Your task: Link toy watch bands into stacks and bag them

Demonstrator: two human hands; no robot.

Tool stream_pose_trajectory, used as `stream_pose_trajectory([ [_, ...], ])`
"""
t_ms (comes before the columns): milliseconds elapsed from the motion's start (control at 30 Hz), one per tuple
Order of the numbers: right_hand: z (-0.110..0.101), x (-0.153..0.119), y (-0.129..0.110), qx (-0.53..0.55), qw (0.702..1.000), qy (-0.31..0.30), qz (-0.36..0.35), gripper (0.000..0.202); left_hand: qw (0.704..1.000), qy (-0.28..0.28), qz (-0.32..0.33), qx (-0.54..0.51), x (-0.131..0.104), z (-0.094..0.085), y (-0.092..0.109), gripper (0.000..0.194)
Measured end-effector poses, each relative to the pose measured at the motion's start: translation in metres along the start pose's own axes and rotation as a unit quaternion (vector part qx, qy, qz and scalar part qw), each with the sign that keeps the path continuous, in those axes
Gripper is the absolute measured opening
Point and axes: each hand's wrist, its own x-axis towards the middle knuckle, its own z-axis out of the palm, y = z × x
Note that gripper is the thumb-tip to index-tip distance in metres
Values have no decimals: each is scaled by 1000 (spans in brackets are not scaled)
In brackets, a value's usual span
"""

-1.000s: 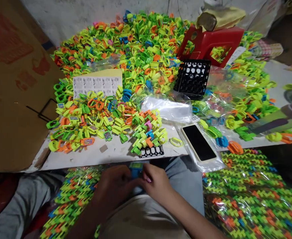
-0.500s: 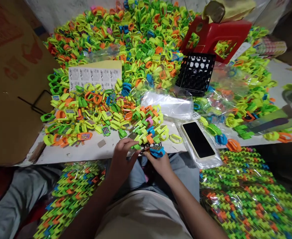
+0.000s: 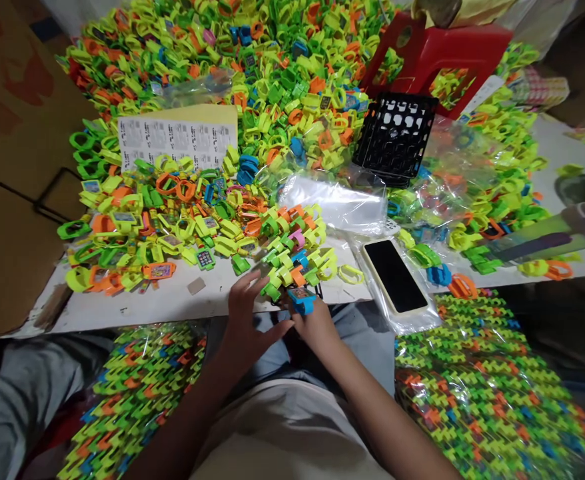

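Note:
My right hand (image 3: 318,325) is closed at the table's front edge, with a blue toy watch (image 3: 302,301) held at its fingers. Just left of it, my left hand (image 3: 246,319) has its thumb spread away from its fingers and holds nothing that I can see. Its fingertips are beside the near end of a packed block of toy watches (image 3: 297,257), mostly yellow and green with some orange, blue and pink. Dark bars show under the block's near end, partly hidden by my right hand.
Loose toy watches (image 3: 272,80) heap across the table. A sticker sheet (image 3: 177,140), clear bags (image 3: 332,203), a black basket (image 3: 397,137) and a red stool (image 3: 452,57) lie among them. A phone (image 3: 395,275) rests at the right. Bagged watches (image 3: 497,387) flank my legs; a carton (image 3: 17,200) stands left.
My left hand has opened, its thumb moving away from the block and from my right hand. The blue watch has shifted slightly left with my right hand. The camera view has shifted a little.

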Motion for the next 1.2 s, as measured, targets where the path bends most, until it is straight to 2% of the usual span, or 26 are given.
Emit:
stream_pose_trajectory([
  [133, -3, 8, -7, -9, 998, -59, 2, 26, 999, -39, 22, -2, 11, 7, 5, 77],
  [333, -8, 17, -16, 5, 997, -81, 14, 21, 998, -25, 46, 44, 15, 17, 1, 85],
  [467, -11, 20, -18, -19, 994, -103, 17, 24, 993, -25, 76, 88, 17, 14, -2, 76],
  [633, -9, 20, -17, -80, 987, -133, 32, 22, 992, -25, 98, 80, 19, 13, -6, 61],
  [767, -9, 23, -22, -127, 978, -160, 43, 21, 994, -20, 94, 59, 20, 12, -7, 57],
  [933, -17, 29, -32, -93, 977, -189, 32, 19, 995, -36, 87, 38, 20, 12, -5, 60],
  [1033, -21, 31, -35, -109, 973, -201, 39, 20, 996, -46, 75, 26, 19, 12, -4, 63],
  [1200, -19, 32, -35, -143, 969, -197, 30, 17, 996, -57, 61, -5, 21, 6, -4, 47],
])
